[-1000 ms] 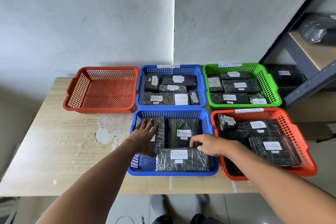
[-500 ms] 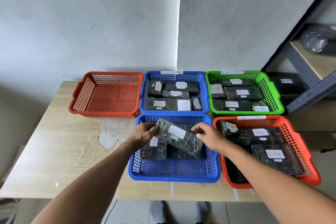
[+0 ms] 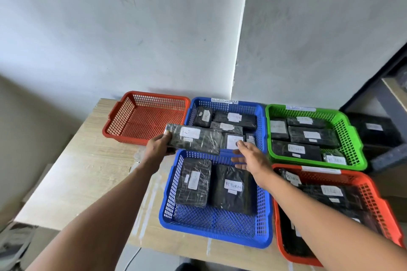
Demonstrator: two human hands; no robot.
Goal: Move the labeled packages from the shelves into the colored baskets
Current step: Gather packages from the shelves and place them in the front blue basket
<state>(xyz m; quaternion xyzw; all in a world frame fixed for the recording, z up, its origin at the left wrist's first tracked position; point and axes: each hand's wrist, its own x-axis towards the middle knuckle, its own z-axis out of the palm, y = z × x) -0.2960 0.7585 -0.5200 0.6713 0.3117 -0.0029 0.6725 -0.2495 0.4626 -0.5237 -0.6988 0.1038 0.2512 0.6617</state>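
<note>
My left hand (image 3: pixel 160 146) grips one end of a long black wrapped package (image 3: pixel 195 139) with a white label, held in the air over the gap between the empty red basket (image 3: pixel 144 116) and the far blue basket (image 3: pixel 225 106). My right hand (image 3: pixel 250 157) hovers with fingers spread just right of the package, touching nothing. Below it the near blue basket (image 3: pixel 211 232) holds two black labeled packages (image 3: pixel 193 181). A green basket (image 3: pixel 350 136) and a near red basket (image 3: pixel 372 191) hold more labeled packages.
All baskets sit on a light wooden table (image 3: pixel 88 167) against a grey wall. A dark metal shelf unit (image 3: pixel 387 99) stands at the right with a black package (image 3: pixel 372 127) on its lower level. The table's left part is bare wood.
The long package was lifted out of the near blue basket and carried up and left. My right hand let go of it; only my left hand holds it now.
</note>
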